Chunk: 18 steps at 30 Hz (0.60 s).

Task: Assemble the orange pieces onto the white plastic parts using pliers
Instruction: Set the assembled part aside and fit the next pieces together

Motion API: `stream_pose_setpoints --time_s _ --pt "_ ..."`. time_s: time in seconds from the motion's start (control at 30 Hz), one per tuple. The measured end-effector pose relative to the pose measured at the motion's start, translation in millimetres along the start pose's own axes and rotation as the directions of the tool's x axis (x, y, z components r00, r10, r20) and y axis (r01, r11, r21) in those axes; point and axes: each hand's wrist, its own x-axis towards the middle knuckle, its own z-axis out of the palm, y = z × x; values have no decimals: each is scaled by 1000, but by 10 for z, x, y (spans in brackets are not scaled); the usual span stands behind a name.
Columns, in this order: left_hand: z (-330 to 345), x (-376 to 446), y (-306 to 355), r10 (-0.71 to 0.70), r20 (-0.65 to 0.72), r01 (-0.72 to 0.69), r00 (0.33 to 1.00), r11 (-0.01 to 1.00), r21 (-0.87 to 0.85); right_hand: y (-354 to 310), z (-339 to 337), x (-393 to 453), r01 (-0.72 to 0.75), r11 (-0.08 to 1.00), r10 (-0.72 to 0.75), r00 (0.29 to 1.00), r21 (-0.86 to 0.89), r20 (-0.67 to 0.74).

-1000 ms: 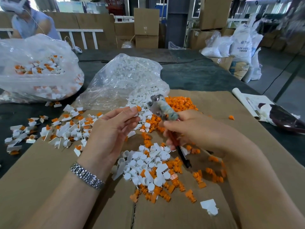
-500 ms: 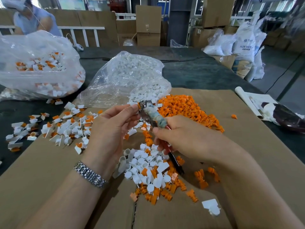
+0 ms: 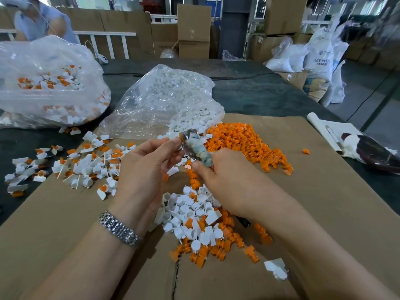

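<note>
My right hand (image 3: 225, 182) grips the pliers (image 3: 195, 148), whose taped jaws point up and to the left. My left hand (image 3: 149, 167) pinches a small white part with an orange piece (image 3: 178, 136) right at the jaw tips. A heap of loose orange pieces (image 3: 244, 141) lies behind my right hand. Below my hands sits a mixed pile of white parts and orange pieces (image 3: 194, 215). To the left, assembled white-and-orange parts (image 3: 86, 163) are scattered over the cardboard (image 3: 65, 224).
A clear bag of white parts (image 3: 164, 98) lies open behind my hands, and a bag of assembled parts (image 3: 47, 83) sits at far left. Another person (image 3: 41, 20) works beyond it. A dark object on paper (image 3: 374, 152) lies at right.
The pliers and my right hand have moved left toward my left hand, until the jaws meet the part pinched in my left fingers. The orange heap is now uncovered.
</note>
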Motion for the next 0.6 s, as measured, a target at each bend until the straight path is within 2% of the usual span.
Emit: stream_pose_setpoints --time_s 0.13,0.23,0.27,0.33,0.4,0.47,0.53,0.6 --pt "-2 -1 19 -26 12 26 1000 999 36 31 -47 -9 -17 998 12 997 63 76" --pt "-33 34 67 9 -23 -9 1000 1000 19 68 -222 -75 -102 938 29 975 332 218" --pt "-59 44 85 42 -35 -41 998 998 42 88 -284 -85 -131 904 28 968 408 248" --pt "-108 45 100 138 -30 -128 990 965 227 167 -376 -63 -135 891 53 979 433 198" --pt "-146 43 91 224 -7 -192 975 851 488 265 -400 8 -110 948 107 994 300 28" --pt "-162 61 93 317 -1 -227 949 684 694 355 -358 96 -106 985 123 984 133 -128" --pt "-210 126 110 420 13 -228 907 466 855 439 -291 178 -156 987 142 968 -50 -208" --pt "-279 181 127 499 30 -164 866 227 960 519 -223 243 -262 937 198 943 -233 -266"
